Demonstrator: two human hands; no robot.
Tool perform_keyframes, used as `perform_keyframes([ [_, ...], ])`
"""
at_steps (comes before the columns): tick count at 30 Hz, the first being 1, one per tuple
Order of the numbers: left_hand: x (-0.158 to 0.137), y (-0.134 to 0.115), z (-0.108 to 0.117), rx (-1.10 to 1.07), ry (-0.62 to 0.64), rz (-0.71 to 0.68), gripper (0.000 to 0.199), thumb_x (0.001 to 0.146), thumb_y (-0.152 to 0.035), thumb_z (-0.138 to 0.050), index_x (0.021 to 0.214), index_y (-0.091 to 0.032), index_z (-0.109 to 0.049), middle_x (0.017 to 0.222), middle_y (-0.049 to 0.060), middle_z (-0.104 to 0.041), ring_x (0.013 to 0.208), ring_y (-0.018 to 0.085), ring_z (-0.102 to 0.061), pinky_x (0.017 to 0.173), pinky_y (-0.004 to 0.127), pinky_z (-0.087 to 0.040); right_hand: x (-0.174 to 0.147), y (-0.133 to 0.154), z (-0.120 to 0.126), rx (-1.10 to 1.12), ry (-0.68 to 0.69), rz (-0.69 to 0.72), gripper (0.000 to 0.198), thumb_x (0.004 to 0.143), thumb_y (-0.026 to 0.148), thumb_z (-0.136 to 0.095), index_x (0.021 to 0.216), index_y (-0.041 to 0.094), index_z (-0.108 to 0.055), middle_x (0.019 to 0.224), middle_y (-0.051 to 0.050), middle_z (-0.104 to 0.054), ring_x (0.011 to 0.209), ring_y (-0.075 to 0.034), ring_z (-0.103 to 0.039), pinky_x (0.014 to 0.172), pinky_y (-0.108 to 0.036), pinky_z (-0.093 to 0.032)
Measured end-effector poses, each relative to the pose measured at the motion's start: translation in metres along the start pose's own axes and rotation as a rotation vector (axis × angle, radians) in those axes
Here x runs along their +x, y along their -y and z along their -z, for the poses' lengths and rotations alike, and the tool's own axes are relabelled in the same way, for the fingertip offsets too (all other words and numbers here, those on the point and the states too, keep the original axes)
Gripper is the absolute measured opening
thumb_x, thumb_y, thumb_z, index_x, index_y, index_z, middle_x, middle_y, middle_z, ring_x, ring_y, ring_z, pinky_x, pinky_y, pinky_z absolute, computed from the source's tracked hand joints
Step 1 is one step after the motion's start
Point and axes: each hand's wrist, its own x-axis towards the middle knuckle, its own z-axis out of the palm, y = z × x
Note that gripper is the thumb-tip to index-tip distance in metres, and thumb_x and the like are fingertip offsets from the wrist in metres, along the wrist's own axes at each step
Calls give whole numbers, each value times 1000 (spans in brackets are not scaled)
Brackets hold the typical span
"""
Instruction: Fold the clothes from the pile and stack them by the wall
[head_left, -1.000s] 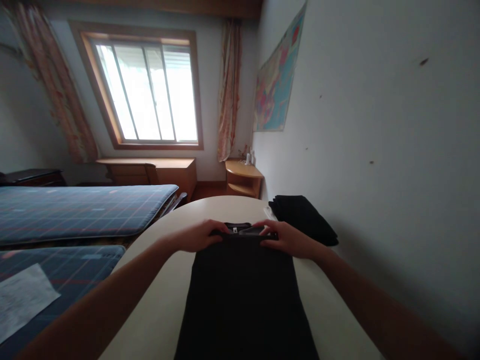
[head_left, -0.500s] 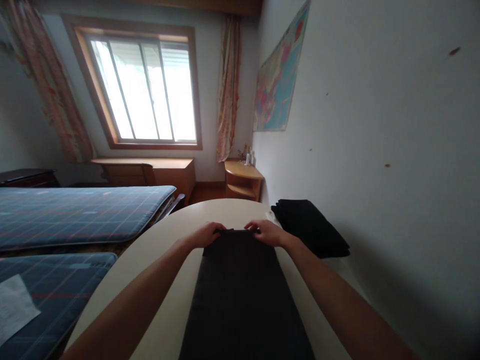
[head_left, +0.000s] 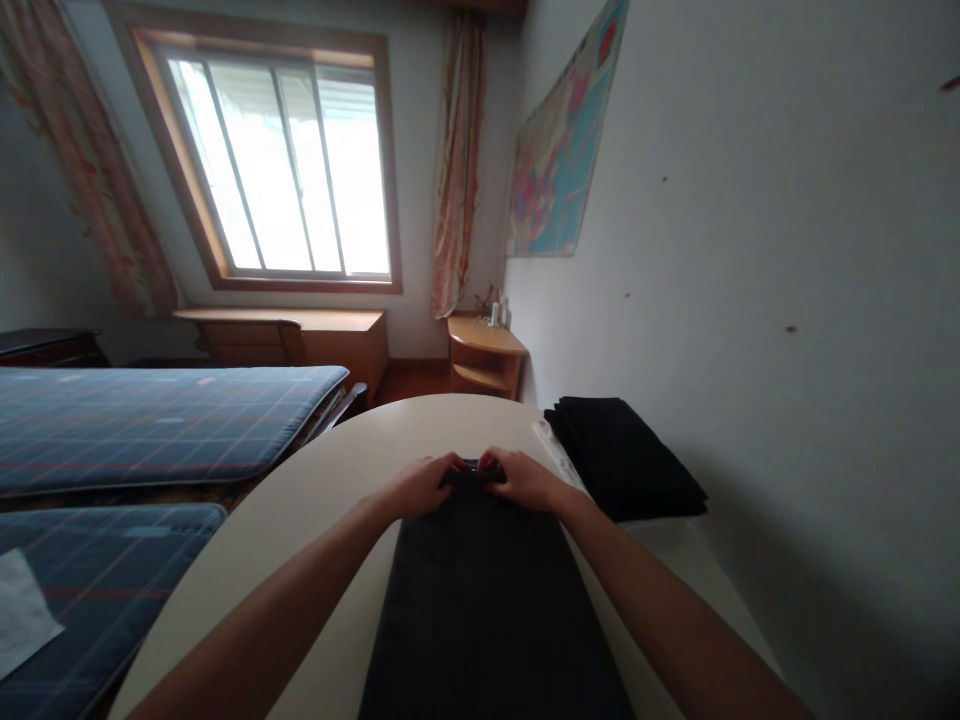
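Twice pinched along the far edge, once by the left hand (head_left: 422, 486) and once by the right hand (head_left: 531, 482). Closed in both grips on the black cloth (head_left: 495, 610), with thumbs toward 6 o'clock and fingers toward 12 o'clock, on a clock face centred between the hands with 12 o'clock straight ahead. Held close together there, left at 9 o'clock and right at 3 o'clock, with just a short stretch of dark edge between the fingertips, too small to make out in detail. Spread from both grips toward 6 o'clock over the pale bench (head_left: 427, 425), between the two forearms. Impossible to tell whether raised off or resting on the surface at the pinched edge. Pointed straight ahead, with the long axis running from 12 to 6 o'clock, narrower in view at the held end, wider toward 6 o'clock, and cut off there by the bottom of the view. Reaching in from about 8 o'clock with the left forearm and from about 4 o'clock with the right, both bare, converging on the far edge. Curled at the fingers, with the backs of the hands in view. Stacked in layers at about 3 o'clock, near the wall: a black pile (head_left: 634, 460), with clear plastic (head_left: 559, 455) along its side. At about 9 o'clock, past the bench: a checked mattress (head_left: 165, 425).
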Motion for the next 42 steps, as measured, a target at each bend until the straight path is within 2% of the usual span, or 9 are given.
perform_keyframes([
  [7,7,-3,15,33,-69,-165,42,83,-15,-48,119,-26,-65,118,3,-70,109,22,-63,98,32,-46,0,4,10,61,-30,-45,49,77,10,-59,125,15,-55,106,-10,-70,94,-20,-66,85,-29,-47],
  [12,21,3,20,105,-179,-17,39,88,-21,-50,122,-29,-65,124,1,-68,115,23,-61,102,33,-43,21,8,18,-52,-117,-55,52,80,9,-55,131,18,-51,112,-8,-70,101,-21,-65,92,-32,-44],
  [15,22,15,12,138,-210,97,40,89,-25,-52,129,-29,-60,128,4,-66,117,25,-60,101,35,-43,28,-3,7,-151,-130,-101,52,83,13,-57,134,20,-50,121,-8,-67,113,-22,-61,101,-36,-39],
  [19,13,38,-7,135,-233,244,51,88,-28,-57,138,-18,-50,132,14,-61,117,30,-60,97,40,-45,16,-29,-15,-197,-149,-210,51,83,19,-62,133,17,-53,132,-13,-62,123,-28,-54,108,-44,-32],
  [25,-6,62,-24,66,-312,420,52,91,-30,-55,139,-13,-43,120,16,-67,111,27,-65,93,35,-47,-13,-61,-21,-131,-303,-313,36,90,31,-55,120,11,-63,122,-18,-65,117,-30,-56,101,-40,-40],
  [30,-10,63,-30,5,-351,428,51,88,-21,-57,137,-18,-45,112,12,-70,99,24,-68,86,32,-48,-20,-67,-25,6,-445,-287,36,85,27,-60,119,16,-63,103,-10,-71,105,-25,-62,98,-37,-44],
  [34,-5,57,-28,-41,-419,417,46,87,-17,-55,133,-20,-50,109,10,-70,96,24,-69,85,33,-48,-18,-62,-33,131,-531,-240,29,83,23,-56,110,22,-67,97,-3,-71,95,-20,-66,92,-34,-49],
  [38,3,54,-25,-126,-475,394,41,90,-19,-54,130,-23,-51,109,7,-70,92,21,-69,82,30,-49,-15,-66,-35,227,-644,-263,33,87,24,-47,115,19,-64,101,-6,-69,79,-17,-67,77,-31,-55],
  [42,9,64,-33,-219,-484,426,40,89,-17,-55,129,-20,-52,106,8,-71,87,18,-70,78,28,-50,-13,-78,-36,270,-695,-297,35,84,20,-49,116,17,-63,106,-10,-68,87,-19,-68,76,-31,-56],
])
